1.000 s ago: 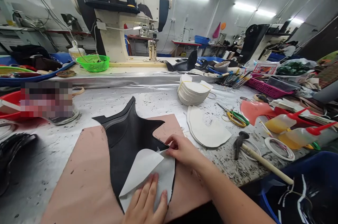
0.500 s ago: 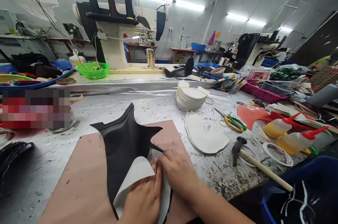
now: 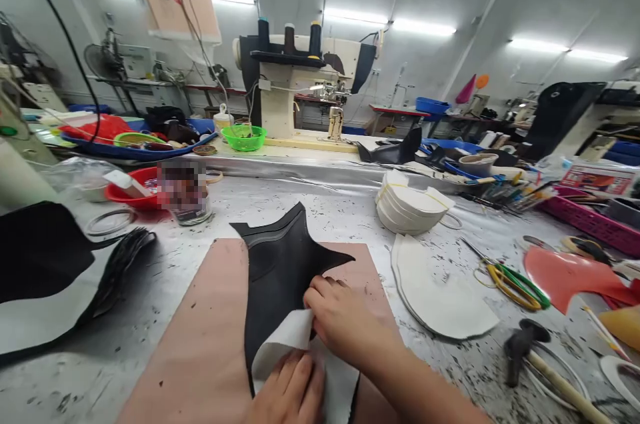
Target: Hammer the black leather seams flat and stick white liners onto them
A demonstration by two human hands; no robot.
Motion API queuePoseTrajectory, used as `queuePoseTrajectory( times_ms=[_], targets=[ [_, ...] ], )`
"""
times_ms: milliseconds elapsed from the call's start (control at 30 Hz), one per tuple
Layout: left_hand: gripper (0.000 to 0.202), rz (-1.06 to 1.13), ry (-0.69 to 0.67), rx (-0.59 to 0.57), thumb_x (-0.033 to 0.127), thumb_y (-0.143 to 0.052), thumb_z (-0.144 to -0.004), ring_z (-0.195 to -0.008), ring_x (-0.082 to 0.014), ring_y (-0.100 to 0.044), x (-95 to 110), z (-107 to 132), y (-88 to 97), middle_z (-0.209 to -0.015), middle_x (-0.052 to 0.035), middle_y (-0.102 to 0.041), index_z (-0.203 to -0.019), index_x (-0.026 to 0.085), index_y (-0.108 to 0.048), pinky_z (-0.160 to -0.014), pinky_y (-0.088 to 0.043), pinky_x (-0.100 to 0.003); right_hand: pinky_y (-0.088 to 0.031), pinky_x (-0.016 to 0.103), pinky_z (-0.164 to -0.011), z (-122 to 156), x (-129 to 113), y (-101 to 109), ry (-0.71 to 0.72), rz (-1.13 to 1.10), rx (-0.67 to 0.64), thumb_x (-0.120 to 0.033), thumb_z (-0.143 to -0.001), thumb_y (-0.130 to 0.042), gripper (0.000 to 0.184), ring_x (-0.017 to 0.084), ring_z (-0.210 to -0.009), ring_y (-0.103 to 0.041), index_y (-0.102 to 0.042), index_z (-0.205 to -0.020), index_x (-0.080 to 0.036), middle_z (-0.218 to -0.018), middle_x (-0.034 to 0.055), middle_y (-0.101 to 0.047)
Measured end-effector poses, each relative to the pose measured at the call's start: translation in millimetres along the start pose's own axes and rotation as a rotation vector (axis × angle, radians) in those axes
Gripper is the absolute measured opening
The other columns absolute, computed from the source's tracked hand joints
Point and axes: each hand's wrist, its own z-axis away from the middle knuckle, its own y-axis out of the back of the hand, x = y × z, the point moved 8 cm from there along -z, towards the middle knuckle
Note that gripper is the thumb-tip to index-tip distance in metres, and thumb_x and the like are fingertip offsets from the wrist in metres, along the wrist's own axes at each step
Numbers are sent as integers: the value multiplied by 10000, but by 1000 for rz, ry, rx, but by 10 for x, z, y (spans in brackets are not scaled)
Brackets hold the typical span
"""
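Observation:
A black leather piece (image 3: 280,277) lies on a pink cutting board (image 3: 205,337) in front of me. A white lining sheet (image 3: 290,344) covers its near end. My left hand (image 3: 290,391) lies flat on the white sheet at the bottom edge, fingers stretched out. My right hand (image 3: 340,321) rests on the sheet's upper right edge with fingers curled, pressing it against the black leather.
White cut pieces lie flat (image 3: 440,291) and stacked (image 3: 410,204) to the right, with scissors (image 3: 515,277) and a hammer (image 3: 540,364) beyond. A red bowl (image 3: 133,187) and black pieces (image 3: 45,257) sit left. A sewing machine (image 3: 300,91) stands behind.
The view has swung left, showing more of the left table. My right hand slid up along the sheet's edge onto the black leather; my left hand stays pressed on the white sheet.

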Motion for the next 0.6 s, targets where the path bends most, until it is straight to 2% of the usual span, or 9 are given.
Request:
queuePoseTrajectory(
  times_ms=[67,133,200,267,333,400,467,533,600],
  targets=[
    [284,-9,48,13,267,-388,-903,-947,-206,-590,-69,155,20,-1042,-60,-650,-1130,194,-544,-819,-455,-282,-409,294,-693,-26,15,-28,-12,-34,-51,-94,-774,-525,124,191,-812,-546,-570,-851,-180,-959,48,-563],
    [375,-30,130,-5,444,-404,-897,-967,-226,-586,-162,320,-14,-1061,-68,-647,-1154,204,-535,-829,-448,-295,-393,271,-641,-11,48,-39,-41,-124,-59,-136,-778,-545,105,171,-772,-550,-557,-860,-200,-947,22,-558],
    [470,-45,174,-18,552,-410,-863,-974,-240,-583,-215,418,-44,-1057,-73,-651,-1154,207,-539,-847,-436,-310,-385,264,-649,24,73,-50,-61,-202,-43,-140,-774,-554,155,166,-797,-548,-543,-909,-215,-962,9,-554],
    [476,-57,148,-4,577,-426,-842,-960,-245,-587,-202,386,-10,-1028,-79,-661,-1095,200,-571,-839,-433,-316,-385,272,-696,52,80,-74,-64,-238,-25,-95,-758,-549,226,174,-864,-541,-537,-945,-220,-987,9,-555],
    [474,-65,127,2,578,-466,-812,-909,-261,-597,-194,237,76,-990,-107,-667,-1012,170,-600,-778,-456,-329,-383,277,-730,61,87,-105,-73,-263,-11,-54,-744,-540,268,177,-897,-533,-540,-954,-220,-972,5,-574],
    [453,-29,199,-44,523,-520,-787,-857,-272,-600,-282,47,140,-973,-129,-663,-1012,138,-599,-714,-478,-348,-384,270,-722,55,89,-137,-87,-287,-3,-36,-733,-542,269,172,-859,-536,-550,-932,-218,-910,-8,-601],
    [356,39,312,-115,363,-513,-814,-847,-256,-598,-427,-90,134,-980,-124,-654,-1066,120,-582,-706,-490,-351,-384,267,-700,50,75,-155,-98,-265,22,-33,-728,-541,219,170,-807,-535,-562,-851,-213,-827,-15,-611],
    [289,75,362,-147,161,-424,-824,-852,-230,-602,-536,-136,72,-990,-110,-655,-1057,121,-591,-729,-494,-343,-384,275,-691,63,44,-155,-103,-186,89,-33,-724,-537,179,178,-782,-528,-558,-763,-207,-783,-7,-600],
    [350,46,345,-116,67,-351,-803,-905,-236,-607,-586,-105,-9,-1037,-120,-656,-1035,119,-608,-758,-492,-357,-387,291,-687,101,-15,-161,-87,-88,186,-37,-712,-541,164,189,-770,-521,-546,-729,-200,-781,7,-584]
  ],
)
